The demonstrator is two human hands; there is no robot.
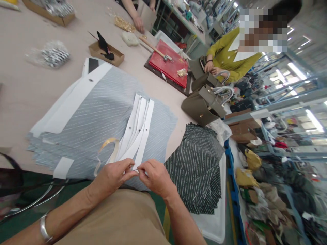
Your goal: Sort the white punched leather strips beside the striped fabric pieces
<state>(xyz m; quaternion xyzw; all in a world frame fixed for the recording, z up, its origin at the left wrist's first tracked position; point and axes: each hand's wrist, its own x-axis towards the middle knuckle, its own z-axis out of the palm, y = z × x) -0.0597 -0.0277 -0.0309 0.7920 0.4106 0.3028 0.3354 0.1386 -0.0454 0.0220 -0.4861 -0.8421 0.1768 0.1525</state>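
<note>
My left hand [116, 173] and my right hand [155, 177] meet at the near edge of the table, each closed in a pinch. Between their fingertips is the lower end of a white strip [143, 143]. Several more white strips [130, 127], with small dark round metal pieces on them, fan out beside it. Beneath lies a pile of grey-blue patterned sheets [102, 98]. A curled yellowish tape [113, 143] rests on the sheets near my left hand. Wider white strips [74, 98] cover the pile's left side.
Dark striped pieces [196, 166] lie stacked on a white tray [216, 224] at right. Beyond are olive handbags [204, 105], a red board [168, 63] with a hammer [158, 51], and a small cardboard box [116, 58]. A co-worker in a yellow-green top [230, 61] handles a bag.
</note>
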